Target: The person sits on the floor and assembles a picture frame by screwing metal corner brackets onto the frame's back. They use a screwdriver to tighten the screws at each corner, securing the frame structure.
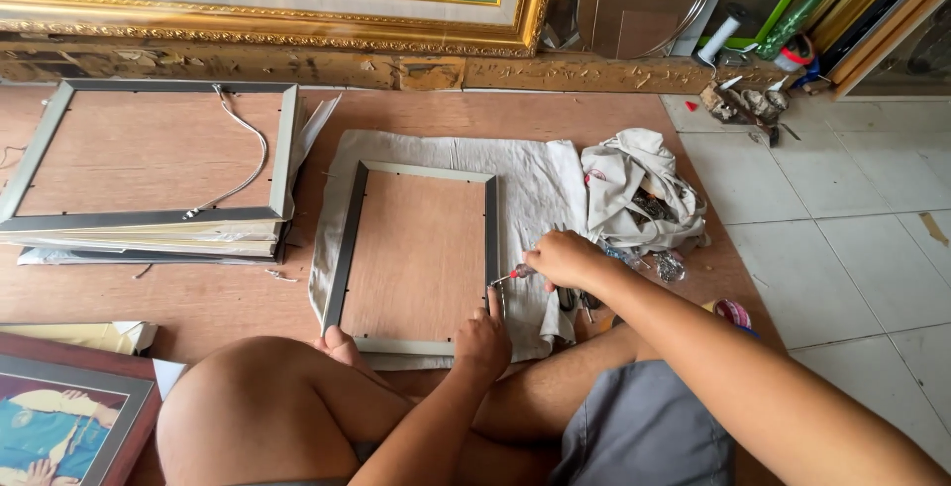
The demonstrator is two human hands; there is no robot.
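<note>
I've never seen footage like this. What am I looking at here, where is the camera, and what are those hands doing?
There is no machine here: the one picture comes from a camera worn on a person's head, looking down at their own bare hands and folded legs as they sit on the floor. Before them a small grey frame lies back-side up on a pale cloth. The right hand holds a red-handled screwdriver with its tip at the frame's right rail. The left hand presses on that rail just below. To the left a larger frame rests on a stack, with a hanging cord across its back. Crumpled rags lie to the right.
</note>
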